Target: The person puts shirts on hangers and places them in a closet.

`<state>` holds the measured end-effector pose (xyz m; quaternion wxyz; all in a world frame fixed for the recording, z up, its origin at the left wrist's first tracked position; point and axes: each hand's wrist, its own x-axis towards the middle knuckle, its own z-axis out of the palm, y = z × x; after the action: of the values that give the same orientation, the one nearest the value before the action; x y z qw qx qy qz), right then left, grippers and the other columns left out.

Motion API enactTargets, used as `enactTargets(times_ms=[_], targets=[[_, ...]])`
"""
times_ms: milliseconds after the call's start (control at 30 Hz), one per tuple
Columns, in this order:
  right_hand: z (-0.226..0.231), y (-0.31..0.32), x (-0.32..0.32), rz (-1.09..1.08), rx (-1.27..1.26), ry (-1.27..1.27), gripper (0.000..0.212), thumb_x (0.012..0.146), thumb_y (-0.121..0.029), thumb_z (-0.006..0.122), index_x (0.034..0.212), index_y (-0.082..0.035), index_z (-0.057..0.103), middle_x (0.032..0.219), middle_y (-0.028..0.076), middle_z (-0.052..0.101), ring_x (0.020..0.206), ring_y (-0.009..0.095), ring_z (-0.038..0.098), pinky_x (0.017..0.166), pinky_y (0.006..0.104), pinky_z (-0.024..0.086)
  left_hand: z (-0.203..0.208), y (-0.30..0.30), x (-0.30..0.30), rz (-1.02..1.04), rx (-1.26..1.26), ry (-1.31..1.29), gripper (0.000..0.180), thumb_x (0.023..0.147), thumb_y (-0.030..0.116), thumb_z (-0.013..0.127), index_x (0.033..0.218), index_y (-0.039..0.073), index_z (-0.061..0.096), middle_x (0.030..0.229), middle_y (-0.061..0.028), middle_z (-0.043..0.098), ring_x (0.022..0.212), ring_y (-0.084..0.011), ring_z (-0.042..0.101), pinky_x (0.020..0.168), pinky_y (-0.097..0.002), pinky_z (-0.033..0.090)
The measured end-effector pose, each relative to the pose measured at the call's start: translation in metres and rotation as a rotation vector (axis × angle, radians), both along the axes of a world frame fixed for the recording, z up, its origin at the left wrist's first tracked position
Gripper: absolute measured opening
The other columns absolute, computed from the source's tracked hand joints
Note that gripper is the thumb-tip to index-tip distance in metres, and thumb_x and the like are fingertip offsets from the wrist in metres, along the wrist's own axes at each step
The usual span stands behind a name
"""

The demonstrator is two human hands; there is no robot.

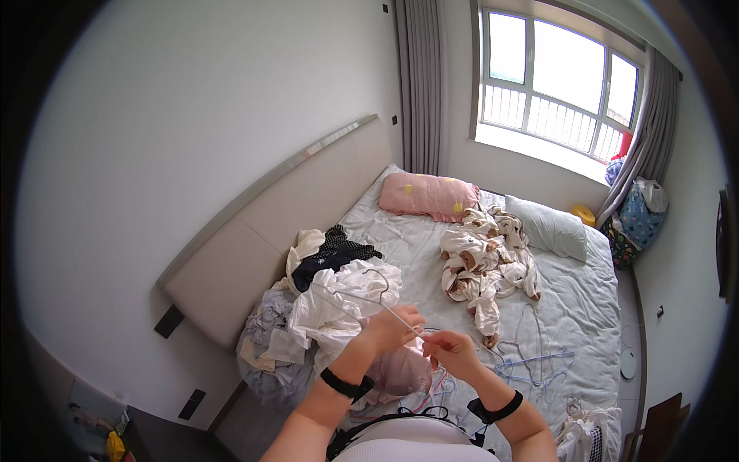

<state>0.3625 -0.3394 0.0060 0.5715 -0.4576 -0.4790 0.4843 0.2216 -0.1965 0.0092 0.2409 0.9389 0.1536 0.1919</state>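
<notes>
Both my hands are raised over the bed's near side, holding a thin pale clothes hanger [356, 297] with its hook standing up. My left hand [394, 327] is closed round its slim bar. Close beside it, my right hand [454, 353] pinches at the hanger's end, where fingers partly hide it. Just under the hands lies a pink garment [406, 368]. White clothes [339, 304] are heaped beyond my left hand, with a dark dotted garment [331, 256] on top. Blue hangers [539, 368] lie loose on the sheet to the right of my right hand.
A patterned cream-and-brown clothing pile [485, 266] sits mid-bed, before a pink pillow [431, 196] and a pale pillow [546, 227]. Greyish clothes [277, 346] spill at the left edge by the headboard [269, 239]. White clothes [589, 435] lie at the near right corner.
</notes>
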Motion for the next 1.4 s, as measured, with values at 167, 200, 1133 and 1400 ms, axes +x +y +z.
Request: enactTargets(times_ms=[167, 200, 1133, 1400], targets=[[0.0, -0.003, 0.031, -0.07, 0.097, 0.065, 0.012, 0.085, -0.001, 0.057, 0.096, 0.001, 0.06, 0.073, 0.008, 0.062, 0.052, 0.01, 0.054, 0.047, 0.022, 0.045, 0.024, 0.007, -0.046, 0.4, 0.019, -0.481, 0.015, 0.077, 0.013, 0.059, 0.088, 0.004, 0.062, 0.079, -0.0118, 0.062, 0.069, -0.0236, 0.06, 0.064, -0.0325, 0.048], [0.003, -0.002, 0.031, -0.079, 0.119, 0.078, 0.013, 0.085, -0.001, 0.057, 0.097, 0.001, 0.06, 0.073, 0.009, 0.062, 0.052, 0.01, 0.054, 0.047, 0.0218, 0.045, 0.013, 0.011, -0.056, 0.512, -0.149, -0.471, 0.014, 0.078, 0.012, 0.059, 0.088, 0.003, 0.061, 0.078, -0.0105, 0.062, 0.067, -0.0212, 0.06, 0.062, -0.0307, 0.048], [0.01, -0.035, 0.075, -0.254, 0.162, 0.0, 0.014, 0.083, 0.003, 0.057, 0.096, 0.002, 0.06, 0.071, 0.012, 0.061, 0.052, 0.016, 0.056, 0.046, 0.0252, 0.047, -0.043, -0.017, -0.019, -0.134, -1.054, -0.258, 0.031, 0.079, 0.012, 0.066, 0.105, -0.001, 0.057, 0.096, -0.0025, 0.059, 0.086, -0.0087, 0.053, 0.075, -0.0226, 0.043], [-0.002, -0.046, 0.096, -0.285, 0.135, -0.002, 0.013, 0.083, 0.003, 0.056, 0.095, 0.002, 0.06, 0.07, 0.013, 0.061, 0.052, 0.016, 0.057, 0.046, 0.0256, 0.047, -0.052, 0.0, -0.049, 0.114, -1.045, -0.179, 0.016, 0.082, 0.018, 0.064, 0.09, 0.004, 0.061, 0.076, 0.0024, 0.058, 0.069, -0.004, 0.051, 0.064, -0.0207, 0.042]])
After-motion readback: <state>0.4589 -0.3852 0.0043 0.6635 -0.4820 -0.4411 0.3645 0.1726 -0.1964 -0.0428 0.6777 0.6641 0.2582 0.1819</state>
